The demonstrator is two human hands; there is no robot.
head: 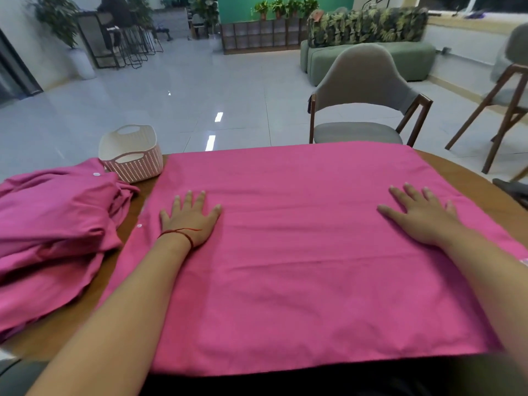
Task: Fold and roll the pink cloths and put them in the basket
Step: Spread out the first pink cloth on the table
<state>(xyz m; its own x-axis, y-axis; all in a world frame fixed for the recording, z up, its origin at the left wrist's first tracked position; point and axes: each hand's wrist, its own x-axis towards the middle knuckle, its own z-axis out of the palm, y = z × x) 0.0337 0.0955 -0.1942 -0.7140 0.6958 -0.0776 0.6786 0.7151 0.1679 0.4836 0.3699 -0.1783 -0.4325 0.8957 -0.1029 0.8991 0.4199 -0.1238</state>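
Nearest us, the spread pink cloth [300, 267] hangs a little over the near edge of the wooden table [463, 178] and covers most of its top, lying flat with only faint creases. Both our bare forearms reach out over it. Our left hand [190, 221] lies palm down on the left part of the cloth, fingers straight and slightly fanned, gripping nothing; a red string bracelet [183, 232] circles that wrist, and a small white button [139, 225] shows on the cloth's left edge just beside it. Our right hand [423, 218] lies the same way on the right part, flat and spread, pressing on the fabric without holding it. The two hands are well apart, at about the same depth. To the left, on the table, we see a loose pile of pink cloths [51, 224], rumpled and stacked, separated from the spread cloth by a strip of bare wood. Behind the pile, at the far left edge of the table, stands the basket [137, 170], a pale ribbed one with cut-out handles, upright, touching the pile and just beside the spread cloth's far left corner. Beyond the table stands a grey chair [363, 90] with wooden legs, a second chair [508, 90] to its right, then the shiny tiled floor [200, 90], a green sofa [405, 58] and potted plants [285, 7] on a low shelf unit [263, 35].
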